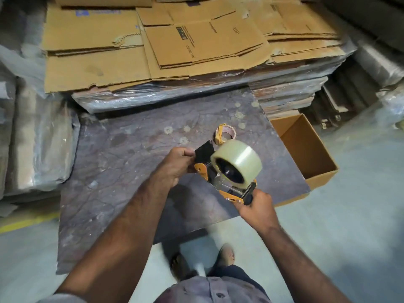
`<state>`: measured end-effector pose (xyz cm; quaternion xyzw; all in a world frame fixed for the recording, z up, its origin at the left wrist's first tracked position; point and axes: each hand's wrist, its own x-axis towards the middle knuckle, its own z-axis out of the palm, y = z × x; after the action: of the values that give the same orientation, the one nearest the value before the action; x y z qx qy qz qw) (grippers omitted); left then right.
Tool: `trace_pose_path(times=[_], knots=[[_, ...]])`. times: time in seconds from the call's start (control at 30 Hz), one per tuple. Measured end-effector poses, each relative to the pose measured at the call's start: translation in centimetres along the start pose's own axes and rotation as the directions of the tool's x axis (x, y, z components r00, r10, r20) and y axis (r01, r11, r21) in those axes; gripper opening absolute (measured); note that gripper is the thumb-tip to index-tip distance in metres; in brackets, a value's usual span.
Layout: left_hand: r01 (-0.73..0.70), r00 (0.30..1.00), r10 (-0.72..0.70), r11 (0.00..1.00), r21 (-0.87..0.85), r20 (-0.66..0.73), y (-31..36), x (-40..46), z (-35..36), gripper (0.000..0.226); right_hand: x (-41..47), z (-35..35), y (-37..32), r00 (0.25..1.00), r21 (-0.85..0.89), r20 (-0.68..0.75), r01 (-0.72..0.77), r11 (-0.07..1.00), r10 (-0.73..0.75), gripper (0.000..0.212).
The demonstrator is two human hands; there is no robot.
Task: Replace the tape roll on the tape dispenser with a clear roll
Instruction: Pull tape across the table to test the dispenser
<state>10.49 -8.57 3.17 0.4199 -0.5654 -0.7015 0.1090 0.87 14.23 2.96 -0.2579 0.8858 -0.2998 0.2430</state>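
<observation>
The orange-and-black handheld tape dispenser [225, 182] is held in the air above the near right part of the dark, mottled, marble-patterned desk [135, 162], clear of its surface. The wide clear plastic tape roll [237, 163] sits on the dispenser's black hub, its open core facing near and left; the roll is glossy, translucent and cylindrical. The right hand [255, 209] is closed around the black handle at the near right end of the dispenser. The left hand [177, 166] pinches the flat black plate at the far left end of the dispenser between thumb and fingers. A metal screw and spring are visible across the frame below the roll. Just beyond the clear roll, a nearly used-up brownish tape roll [225, 133] with a cardboard core stands on edge on the desk, partly hidden by the dispenser. At the right edge of the desk an open brown corrugated cardboard box [306, 149] rests with its flaps up; its interior shows only bare walls. Along the far side, flattened brown cardboard sheets [175, 42] are stacked in overlapping layers on bundles wrapped in clear plastic film [122, 99]. More film-wrapped bundles [37, 141] line the left side. The floor [360, 215] is smooth grey concrete, with a yellow painted line [24, 225] at near left. The person's feet [203, 261] appear blurred below the desk edge.
</observation>
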Motion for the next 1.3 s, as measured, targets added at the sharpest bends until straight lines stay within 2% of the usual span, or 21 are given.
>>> trace_pose_path(times=[0.1,0.23,0.37,0.5,0.6,0.67,0.77,0.87,0.97,1.07,1.2,1.3], knots=[[0.009,0.998,-0.006,0.999,0.048,-0.066,0.4,0.9,0.8,0.019,0.6,-1.1,0.1,0.994,0.117,0.080,-0.089,0.989,0.080,0.041],[-0.030,0.964,0.033,0.999,0.016,-0.263,1.6,4.2,0.8,0.014,0.4,-3.4,2.6,0.981,0.063,0.153,-0.130,0.989,0.119,0.049],[0.063,0.974,-0.058,0.998,0.012,-0.219,2.6,6.5,2.5,0.029,0.6,-4.1,5.7,0.968,0.041,0.177,-0.187,0.982,0.177,0.045],[0.152,0.946,-0.153,0.988,-0.025,-0.286,1.2,8.7,5.2,0.031,2.9,-3.3,7.4,0.972,0.022,0.171,-0.167,0.986,0.161,0.054],[0.195,0.919,-0.222,0.974,-0.113,-0.326,-1.1,10.7,5.2,0.031,4.2,-1.5,8.6,0.963,-0.005,0.188,-0.196,0.981,0.193,0.044],[0.209,0.923,-0.234,0.972,-0.112,-0.307,-2.6,11.8,5.3,0.030,4.3,0.0,9.6,0.965,-0.034,0.171,-0.196,0.980,0.199,0.040],[0.205,0.935,-0.199,0.979,-0.009,-0.295,-4.7,13.8,5.6,0.031,4.0,1.9,10.4,0.967,-0.112,0.133,-0.204,0.973,0.218,0.044],[0.200,0.917,-0.177,0.979,0.028,-0.357,-6.9,15.8,6.1,0.039,4.0,3.9,10.8,0.969,-0.140,0.085,-0.219,0.966,0.232,0.035],[0.179,0.864,-0.210,0.978,-0.109,-0.459,-9.1,17.2,6.8,0.037,4.3,5.6,10.7,0.977,-0.191,0.029,-0.200,0.961,0.209,0.032],[0.125,0.843,-0.265,0.943,-0.308,-0.469,-10.2,18.0,7.2,0.032,4.1,7.0,10.1,0.976,-0.235,0.001,-0.210,0.949,0.216,0.027],[0.110,0.875,-0.264,0.924,-0.366,-0.405,-10.1,17.9,6.5,0.031,3.8,8.0,9.2,0.966,-0.238,-0.051,-0.257,0.937,0.252,0.025],[0.133,0.887,-0.263,0.932,-0.336,-0.379,-9.8,17.4,5.6,0.028,3.3,8.4,8.0,0.959,-0.190,-0.074,-0.284,0.940,0.275,0.024]])
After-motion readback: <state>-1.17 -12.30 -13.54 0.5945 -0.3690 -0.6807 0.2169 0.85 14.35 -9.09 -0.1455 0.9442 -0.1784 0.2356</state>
